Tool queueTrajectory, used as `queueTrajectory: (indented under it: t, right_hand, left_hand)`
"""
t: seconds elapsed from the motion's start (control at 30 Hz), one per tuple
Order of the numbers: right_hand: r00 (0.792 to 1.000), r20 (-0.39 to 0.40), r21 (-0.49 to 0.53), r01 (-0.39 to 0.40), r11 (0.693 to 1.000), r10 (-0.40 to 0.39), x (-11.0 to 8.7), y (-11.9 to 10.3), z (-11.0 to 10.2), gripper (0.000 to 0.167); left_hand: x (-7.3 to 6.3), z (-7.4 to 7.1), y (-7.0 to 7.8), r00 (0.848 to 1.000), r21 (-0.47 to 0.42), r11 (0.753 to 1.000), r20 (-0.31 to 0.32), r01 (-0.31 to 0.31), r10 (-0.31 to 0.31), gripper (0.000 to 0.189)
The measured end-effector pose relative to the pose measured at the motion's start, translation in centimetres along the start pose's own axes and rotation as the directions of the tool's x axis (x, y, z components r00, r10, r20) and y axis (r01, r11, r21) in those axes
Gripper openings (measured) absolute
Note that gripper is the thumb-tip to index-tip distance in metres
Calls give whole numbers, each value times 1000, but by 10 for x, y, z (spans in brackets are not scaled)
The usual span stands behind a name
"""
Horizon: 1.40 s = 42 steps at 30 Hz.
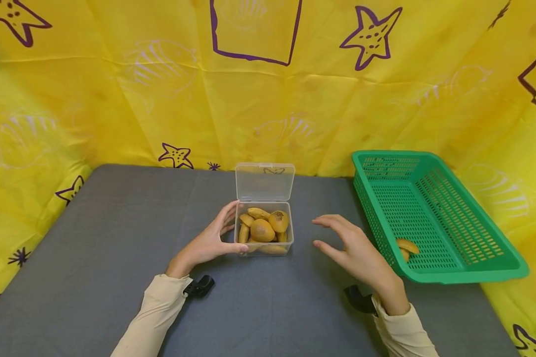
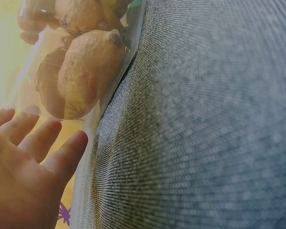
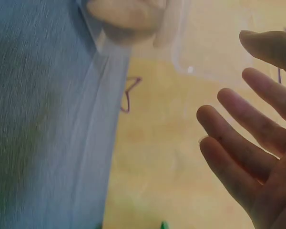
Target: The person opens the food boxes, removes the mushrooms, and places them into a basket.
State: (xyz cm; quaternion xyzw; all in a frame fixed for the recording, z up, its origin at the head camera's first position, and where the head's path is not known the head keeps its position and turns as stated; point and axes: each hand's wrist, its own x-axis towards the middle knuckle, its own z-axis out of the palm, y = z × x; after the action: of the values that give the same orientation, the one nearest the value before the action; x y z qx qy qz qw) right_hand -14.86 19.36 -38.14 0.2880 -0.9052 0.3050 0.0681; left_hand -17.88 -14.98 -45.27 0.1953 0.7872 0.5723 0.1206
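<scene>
Left hand [image 1: 205, 243] spread, thumb [image 1: 233, 248] apart from fingers [image 1: 225, 213]; right hand [image 1: 359, 252] loose, fingers parted

Containers: I count two, one clear box [image 1: 270, 243] with one lid [image 1: 265, 183], and one green basket [image 1: 433, 218]. Mushrooms: one basket mushroom [image 1: 408, 245]; among the box mushrooms [image 1: 262, 230] I make out at least four, overlap hiding the exact total. Arms, on my feed: two sets of fingers, left fingers [image 1: 226, 211] and right fingers [image 1: 335, 223], two beige sleeves [image 1: 154, 307] and two black wrist devices [image 1: 202, 286]. Surroundings: one grey tabletop [image 1: 94, 248]; one yellow cloth [image 1: 312, 109] bearing at least five starfish [image 1: 375, 37].
</scene>
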Motion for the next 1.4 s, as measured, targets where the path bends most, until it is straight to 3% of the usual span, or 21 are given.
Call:
queueTrajectory:
  t: [0.57,1.03,1.4]
  right_hand:
    - [990,43,33,131,991,-132,30,-21,26,39]
    - [977,83,103,188,977,-196,51,-36,40,34]
    - [971,149,77,175,982,-185,66,-37,48,36]
  left_hand:
    - [-2,-1,-1,1000,8,1000,-4,-9,9,111]
    - [-2,-2,-1,1000,-2,1000,-3,-9,9,110]
    - [-1,-1,-1,1000,-6,1000,4,-8,9,110]
